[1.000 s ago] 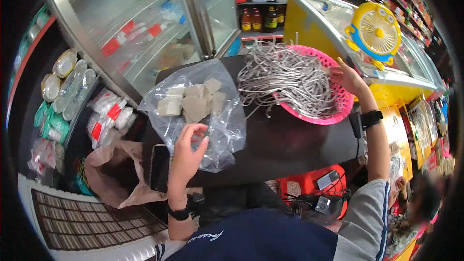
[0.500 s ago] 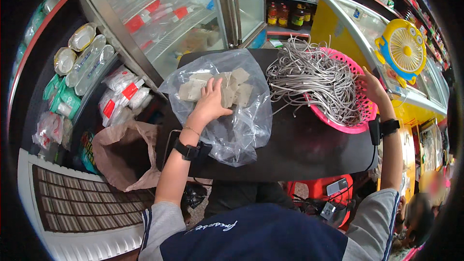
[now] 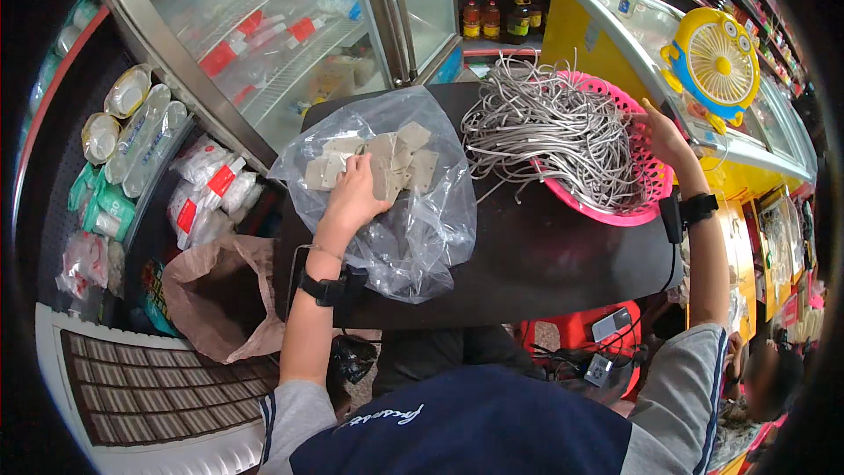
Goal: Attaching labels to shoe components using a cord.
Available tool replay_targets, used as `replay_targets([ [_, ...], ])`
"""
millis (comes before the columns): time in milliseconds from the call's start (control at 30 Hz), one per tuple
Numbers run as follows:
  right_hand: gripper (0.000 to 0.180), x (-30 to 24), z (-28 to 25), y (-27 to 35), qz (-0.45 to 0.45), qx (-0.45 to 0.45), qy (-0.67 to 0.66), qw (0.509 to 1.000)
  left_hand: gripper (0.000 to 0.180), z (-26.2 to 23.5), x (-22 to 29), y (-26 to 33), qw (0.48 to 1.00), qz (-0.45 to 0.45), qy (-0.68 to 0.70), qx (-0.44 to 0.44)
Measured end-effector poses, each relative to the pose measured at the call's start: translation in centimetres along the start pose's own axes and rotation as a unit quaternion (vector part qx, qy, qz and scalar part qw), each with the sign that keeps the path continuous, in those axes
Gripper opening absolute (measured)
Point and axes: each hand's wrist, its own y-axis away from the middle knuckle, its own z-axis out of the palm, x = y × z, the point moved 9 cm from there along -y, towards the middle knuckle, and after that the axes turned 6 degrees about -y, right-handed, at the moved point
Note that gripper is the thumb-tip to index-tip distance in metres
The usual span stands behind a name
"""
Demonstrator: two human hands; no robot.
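Observation:
A clear plastic bag (image 3: pixel 413 237) lies on the dark table (image 3: pixel 545 273), holding several flat beige square pieces (image 3: pixel 400 158). My left hand (image 3: pixel 356 193) rests on top of the bag, its fingers pressing on the pieces. To the right stands a pink plastic basket (image 3: pixel 646 202) heaped with grey bent cords (image 3: pixel 549 127). My right hand (image 3: pixel 664 136) grips the basket's far right rim. Both wrists wear black bands.
A glass-door fridge (image 3: pixel 264 35) stands behind the table. Packets of snacks (image 3: pixel 207 189) hang at the left, above a brown paper bag (image 3: pixel 220 295) on the floor. A yellow fan (image 3: pixel 716 57) sits on a chest freezer at the right. A red stool (image 3: pixel 589 339) stands under the table.
My left hand has moved from the bag's near edge up onto the beige pieces. My right hand stays at the basket's rim while the view has shifted.

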Motion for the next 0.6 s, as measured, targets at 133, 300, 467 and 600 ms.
replay_targets([
  [133, 0.056, -0.3, 0.1, -0.2, -0.022, 0.032, -0.012, 0.999, 0.088, -0.3, -0.6, 0.1, 0.999, 0.011, 0.037, 0.014],
  [300, 0.057, 0.4, -1.4, -1.1, 0.004, -0.032, -0.017, 0.999, 0.085, -1.8, 0.5, 0.3, 0.998, 0.009, 0.045, 0.032],
  [467, 0.055, 0.1, -2.2, -1.0, -0.027, 0.028, -0.021, 0.999, 0.078, -3.4, 2.9, 1.0, 0.994, 0.051, 0.089, 0.048],
  [600, 0.056, 0.1, -0.8, -0.7, -0.03, -0.054, -0.036, 0.997, 0.072, -2.4, 4.2, 1.3, 0.982, 0.074, 0.169, -0.024],
])
